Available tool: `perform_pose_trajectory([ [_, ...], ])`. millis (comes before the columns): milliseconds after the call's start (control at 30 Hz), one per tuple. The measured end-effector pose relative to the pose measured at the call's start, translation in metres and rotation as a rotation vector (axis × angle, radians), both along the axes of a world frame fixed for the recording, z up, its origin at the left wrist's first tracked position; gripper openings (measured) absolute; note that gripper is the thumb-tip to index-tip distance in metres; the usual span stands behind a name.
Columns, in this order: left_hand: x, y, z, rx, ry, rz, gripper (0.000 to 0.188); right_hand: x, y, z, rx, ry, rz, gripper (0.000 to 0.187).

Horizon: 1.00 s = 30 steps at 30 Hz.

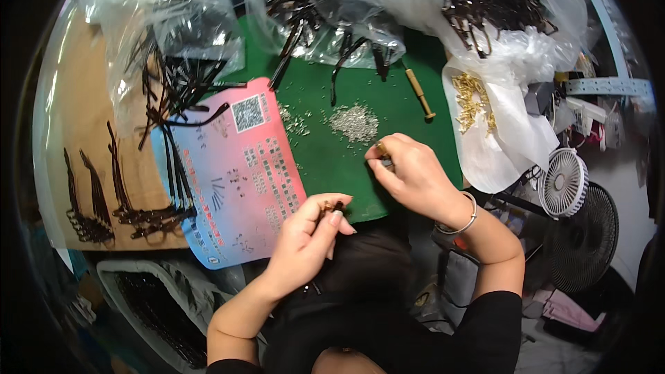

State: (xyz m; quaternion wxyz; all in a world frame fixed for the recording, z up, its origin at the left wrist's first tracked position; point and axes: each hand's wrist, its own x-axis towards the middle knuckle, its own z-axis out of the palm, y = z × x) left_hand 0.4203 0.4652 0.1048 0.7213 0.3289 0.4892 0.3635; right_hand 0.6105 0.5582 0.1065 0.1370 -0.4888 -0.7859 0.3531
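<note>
Near the front edge of the green mat (325,173), my left hand (301,242) is closed around a dark, glossy brown glasses part (337,206); most of it is hidden by the fingers. To the right and a little farther off, my right hand (419,173) pinches a small brass-coloured piece (380,148) between thumb and fingers. Its full shape is covered. Just beyond this hand lies a pile of tiny silver metal pieces (354,123), with more scattered to its left. A brass-handled screwdriver (418,93) rests on the mat at the far right.
Plastic bags (166,7) of dark glasses temples line the back. Bundled temples (90,225) lie at left beside a pink-and-blue printed sheet (242,159). Gold-coloured small parts (471,102) sit on white paper (495,159). Fans (563,181) stand at right; a grey-lined bin (111,273) is lower left.
</note>
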Motion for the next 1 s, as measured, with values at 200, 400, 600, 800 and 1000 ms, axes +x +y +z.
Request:
perform_pose_trajectory([
  [200,0.004,-0.009,-0.006,0.034,0.148,-0.011,0.022,-0.008,-0.004,0.014,-0.189,0.093,0.003,0.012],
  [400,0.019,-0.013,0.0,-0.001,-0.013,0.068,0.018,-0.022,-0.025,0.017,-0.296,0.373,-0.009,0.013],
  [600,0.014,-0.015,0.011,-0.035,-0.134,0.141,0.02,-0.022,-0.031,0.016,-0.191,0.452,-0.045,0.01],
  [800,0.017,-0.016,0.002,0.017,-0.167,0.174,0.02,-0.021,-0.038,0.012,-0.068,0.537,-0.014,0.013],
  [1000,0.004,-0.012,0.004,0.069,-0.076,0.015,0.019,-0.013,-0.003,0.016,-1.075,0.553,-0.015,0.034],
])
